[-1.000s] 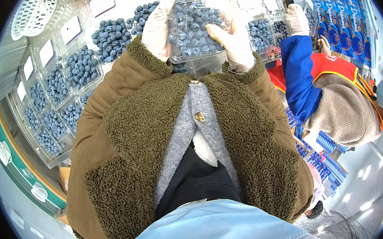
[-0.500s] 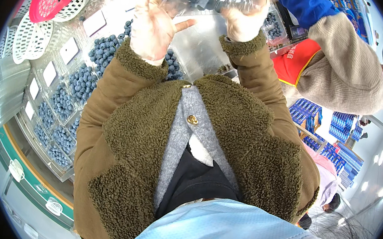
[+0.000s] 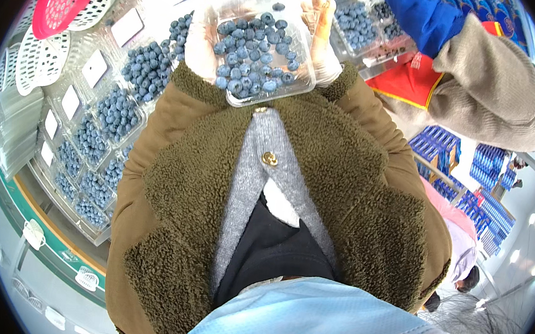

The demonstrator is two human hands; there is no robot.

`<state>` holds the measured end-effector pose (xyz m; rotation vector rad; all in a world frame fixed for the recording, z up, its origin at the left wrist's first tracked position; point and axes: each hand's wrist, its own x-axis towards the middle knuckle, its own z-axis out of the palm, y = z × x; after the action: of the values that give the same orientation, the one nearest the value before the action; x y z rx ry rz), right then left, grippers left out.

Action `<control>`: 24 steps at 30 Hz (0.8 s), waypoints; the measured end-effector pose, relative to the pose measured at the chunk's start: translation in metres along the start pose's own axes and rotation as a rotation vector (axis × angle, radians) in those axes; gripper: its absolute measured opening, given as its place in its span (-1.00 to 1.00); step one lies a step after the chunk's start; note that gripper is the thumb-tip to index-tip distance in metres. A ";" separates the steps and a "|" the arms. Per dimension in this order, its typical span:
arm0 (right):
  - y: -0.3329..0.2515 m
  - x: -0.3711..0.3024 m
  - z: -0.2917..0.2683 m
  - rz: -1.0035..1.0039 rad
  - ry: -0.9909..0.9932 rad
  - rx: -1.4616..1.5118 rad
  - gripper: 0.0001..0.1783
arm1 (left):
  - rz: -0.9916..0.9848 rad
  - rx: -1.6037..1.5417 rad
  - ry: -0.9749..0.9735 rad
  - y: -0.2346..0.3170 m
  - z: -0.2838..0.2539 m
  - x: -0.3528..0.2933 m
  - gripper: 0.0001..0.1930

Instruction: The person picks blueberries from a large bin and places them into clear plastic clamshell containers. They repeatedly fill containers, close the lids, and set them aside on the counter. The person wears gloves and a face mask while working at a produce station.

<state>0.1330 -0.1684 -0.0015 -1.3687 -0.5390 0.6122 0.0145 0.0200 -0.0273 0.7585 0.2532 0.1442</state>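
Note:
A clear plastic punnet [image 3: 306, 76] is tilted toward me between my hands, above the worktable and close to my coat. Loose blueberries [image 3: 254, 56] spread over its bottom. My left hand [image 3: 201, 45] grips the punnet's left side, its fingers partly behind the plastic. At the right side, my right hand [image 3: 324, 49] is closed against the wall, thumb and fingers pointing up. Glare washes out the far end of the punnet, where an open lid may be.
Filled blueberry punnets [image 3: 117, 114] line the table to my left, beside white cards [image 3: 95, 68]. White baskets [image 3: 42, 61] and a red basket [image 3: 67, 0] stand at the far left, near stacked plastic lids [image 3: 16, 128]. At right are another punnet [image 3: 357, 26] and a co-worker's blue sleeve [image 3: 427, 19].
The blurred punnet has come down from the top edge toward my body, and its blueberries now show. My left hand, spread before, now grips its side.

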 end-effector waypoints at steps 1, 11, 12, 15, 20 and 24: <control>0.001 -0.005 0.000 0.025 -0.009 0.012 0.08 | -0.011 -0.075 0.033 -0.002 0.001 0.001 -0.39; 0.027 0.006 -0.025 -0.496 -0.166 -0.638 -0.17 | -0.165 -0.265 0.237 0.013 0.021 0.009 -0.57; 0.028 0.007 -0.024 -0.611 0.030 -0.615 -0.41 | -0.132 -0.266 0.243 0.011 0.020 0.009 -0.57; 0.017 0.011 -0.025 -0.667 -0.185 -0.690 -0.28 | -0.091 -0.251 0.228 0.007 0.016 0.005 -0.56; -0.014 0.018 -0.035 -0.737 -0.361 -0.879 -0.39 | -0.063 -0.265 0.175 0.002 0.010 0.006 -0.56; -0.038 0.021 -0.049 -0.971 -0.510 -1.075 -0.47 | 0.004 -0.241 0.183 0.000 0.007 0.009 -0.57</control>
<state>0.1852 -0.1930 0.0302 -1.6501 -1.9911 -0.2300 0.0253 0.0168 -0.0240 0.5064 0.4006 0.2443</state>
